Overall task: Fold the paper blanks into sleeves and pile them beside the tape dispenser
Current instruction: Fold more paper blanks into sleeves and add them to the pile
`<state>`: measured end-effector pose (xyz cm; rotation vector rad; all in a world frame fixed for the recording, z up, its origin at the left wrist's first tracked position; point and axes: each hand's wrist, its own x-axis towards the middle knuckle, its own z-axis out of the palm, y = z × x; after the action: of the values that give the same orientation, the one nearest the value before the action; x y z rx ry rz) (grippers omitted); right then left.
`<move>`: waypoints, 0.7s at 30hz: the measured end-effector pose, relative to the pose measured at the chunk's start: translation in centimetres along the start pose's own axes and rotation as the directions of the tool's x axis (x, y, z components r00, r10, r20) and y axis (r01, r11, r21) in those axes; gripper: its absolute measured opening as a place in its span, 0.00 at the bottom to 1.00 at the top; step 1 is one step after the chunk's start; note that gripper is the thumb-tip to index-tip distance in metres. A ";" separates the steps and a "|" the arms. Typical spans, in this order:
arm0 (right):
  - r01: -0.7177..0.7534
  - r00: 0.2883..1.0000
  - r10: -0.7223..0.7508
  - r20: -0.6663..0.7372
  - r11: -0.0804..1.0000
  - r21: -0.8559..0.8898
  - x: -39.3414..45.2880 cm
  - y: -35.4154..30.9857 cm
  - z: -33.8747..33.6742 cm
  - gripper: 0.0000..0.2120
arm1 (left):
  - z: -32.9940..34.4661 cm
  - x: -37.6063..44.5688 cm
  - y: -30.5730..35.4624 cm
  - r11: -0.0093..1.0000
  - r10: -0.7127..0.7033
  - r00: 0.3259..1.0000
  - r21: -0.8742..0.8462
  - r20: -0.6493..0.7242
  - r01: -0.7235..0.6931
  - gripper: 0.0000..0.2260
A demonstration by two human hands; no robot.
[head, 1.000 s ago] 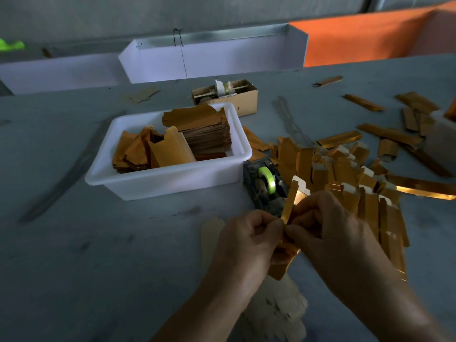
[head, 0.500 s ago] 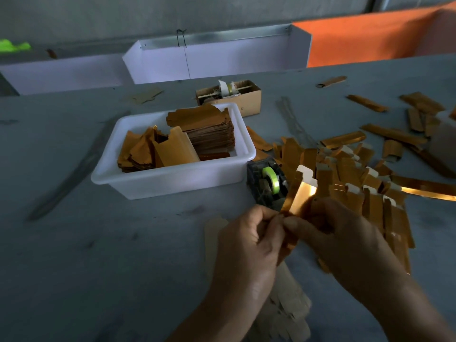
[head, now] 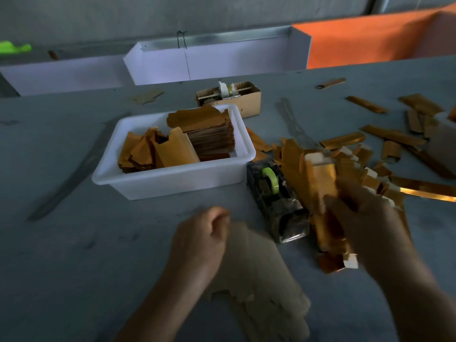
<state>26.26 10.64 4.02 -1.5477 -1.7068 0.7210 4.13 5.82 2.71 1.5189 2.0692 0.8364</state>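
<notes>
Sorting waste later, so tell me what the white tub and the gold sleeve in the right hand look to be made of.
White tub: apparently moulded plastic, smooth and faintly glossy, with a rolled rim and rounded corners. Gold sleeve held by the right hand: seemingly thin card with a metallic foil face; it mirrors light, and its end flaps show white.

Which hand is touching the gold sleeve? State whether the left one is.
Apart: the head view shows the left hand clear of the gold sleeve, grey table between them; only the right hand grips it.
</notes>
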 end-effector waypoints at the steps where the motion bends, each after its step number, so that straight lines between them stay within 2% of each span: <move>1: -0.003 0.996 -0.001 -0.094 0.999 -0.041 0.8 0.4 -0.8 0.06 | -0.5 0.5 -0.9 0.988 -0.011 1.000 0.154 -0.021 0.014 0.13; 3: -0.075 0.972 0.040 -0.231 0.987 -0.144 2.0 1.0 -1.9 0.09 | -0.8 1.3 -2.4 0.949 -0.099 0.994 0.306 0.041 0.081 0.21; 5: -0.153 0.952 0.096 -0.290 0.971 -0.183 2.5 1.1 -2.2 0.16 | -0.3 1.5 -3.4 0.926 -0.175 0.978 0.355 0.111 0.126 0.30; 7: -0.142 0.944 0.072 -0.322 0.969 -0.200 1.9 0.4 -1.5 0.18 | 0.6 1.6 -3.8 0.929 -0.195 0.973 0.343 0.126 0.142 0.31; 8: -0.103 0.947 0.026 -0.321 0.969 -0.226 1.3 0.3 -1.0 0.18 | 1.0 1.6 -3.9 0.944 -0.193 0.973 0.293 0.124 0.150 0.28; 11: 0.059 0.975 -0.108 -0.196 0.969 -0.238 -0.8 -0.2 0.9 0.14 | 1.6 2.1 -3.9 0.970 -0.189 0.970 0.185 0.150 0.160 0.15; 15: 0.184 0.981 -0.189 -0.053 0.980 -0.081 -2.8 -1.3 2.5 0.09 | 1.8 2.6 -3.8 0.951 -0.197 0.961 0.278 0.197 0.138 0.06; 16: 0.205 0.978 -0.206 -0.020 0.977 -0.067 -3.1 -1.6 2.8 0.08 | 1.9 2.6 -3.6 0.953 -0.186 0.966 0.271 0.179 0.133 0.08; 18: 0.236 0.971 -0.233 0.051 0.970 -0.056 -3.4 -2.1 3.4 0.07 | 1.8 2.6 -3.3 0.944 -0.137 0.981 0.318 0.139 0.086 0.20; 19: 0.243 0.968 -0.238 0.080 0.969 -0.049 -3.5 -2.2 3.7 0.07 | 1.7 2.8 -3.2 0.932 -0.100 0.985 0.361 0.143 0.042 0.23; 21: 0.239 0.964 -0.233 0.130 0.971 -0.031 -3.8 -2.3 4.1 0.07 | 1.7 3.2 -3.0 0.934 -0.099 0.981 0.355 0.168 0.034 0.20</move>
<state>21.69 6.85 2.86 -1.3220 -1.9733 0.6708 2.20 8.55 -0.55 1.6217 2.1982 0.2937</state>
